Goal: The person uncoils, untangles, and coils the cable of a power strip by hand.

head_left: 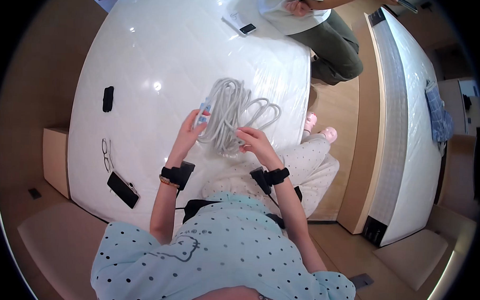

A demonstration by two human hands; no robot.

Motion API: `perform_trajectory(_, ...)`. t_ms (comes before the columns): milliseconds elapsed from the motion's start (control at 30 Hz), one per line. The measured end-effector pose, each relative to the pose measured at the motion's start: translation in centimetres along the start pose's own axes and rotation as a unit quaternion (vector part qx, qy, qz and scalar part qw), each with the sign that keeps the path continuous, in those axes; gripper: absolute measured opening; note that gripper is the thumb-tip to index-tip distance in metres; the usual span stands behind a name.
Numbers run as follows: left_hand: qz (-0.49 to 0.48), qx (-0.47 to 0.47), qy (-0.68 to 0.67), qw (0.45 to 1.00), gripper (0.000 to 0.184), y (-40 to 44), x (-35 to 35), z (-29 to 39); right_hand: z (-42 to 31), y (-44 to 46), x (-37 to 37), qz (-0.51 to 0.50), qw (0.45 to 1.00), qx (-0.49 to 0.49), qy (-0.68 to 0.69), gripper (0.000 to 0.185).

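Note:
A long pale grey cable (225,104) lies in a loose bundle of loops on a white, plastic-wrapped mattress (164,57). My left hand (188,132) is closed at the bundle's left side, its fingers around a strand close to some light-blue pieces, which may be labels or connectors. At the lower right of the bundle, my right hand (256,145) pinches a small pale part, seemingly an end of the cable; the fingers partly hide it. Another loop of the cable spreads to the right, beyond my right hand.
A black case (108,99), glasses (106,155) and a dark phone (123,190) lie to the left. Another person (308,25) sits at the mattress's far right edge, beside a white box (239,23). A second wrapped mattress (402,124) stands right, with blue cloth (438,114).

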State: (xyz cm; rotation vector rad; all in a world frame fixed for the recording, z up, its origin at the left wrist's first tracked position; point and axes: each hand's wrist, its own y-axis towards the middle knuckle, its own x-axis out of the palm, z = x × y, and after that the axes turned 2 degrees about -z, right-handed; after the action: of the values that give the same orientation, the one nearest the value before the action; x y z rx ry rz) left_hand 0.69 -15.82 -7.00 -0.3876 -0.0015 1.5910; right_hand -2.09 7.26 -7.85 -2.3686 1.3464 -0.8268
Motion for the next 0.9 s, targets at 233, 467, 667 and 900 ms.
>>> perform_trajectory(233,-0.014,0.069,-0.017,0.997,0.027,-0.4,-0.5,6.2,1.8,-3.1,-1.2,0.011,0.985,-0.055,0.162,0.031)
perform_trajectory(467,-0.303,0.183,0.021,0.935,0.035,-4.4,7.6,9.2,2.1,-4.6,1.9,0.024,0.985,-0.163,0.048,0.035)
perform_trajectory(667,-0.025,0.187,0.109,0.976,0.024,-2.8,5.6,9.7,1.9,-5.2,1.7,-0.029,0.979,-0.067,0.192,0.039)
perform_trajectory(900,-0.101,-0.028,0.027,0.994,0.026,-0.6,4.9,3.9,2.3,-6.0,1.4,-0.11,0.973,-0.125,0.158,0.041)
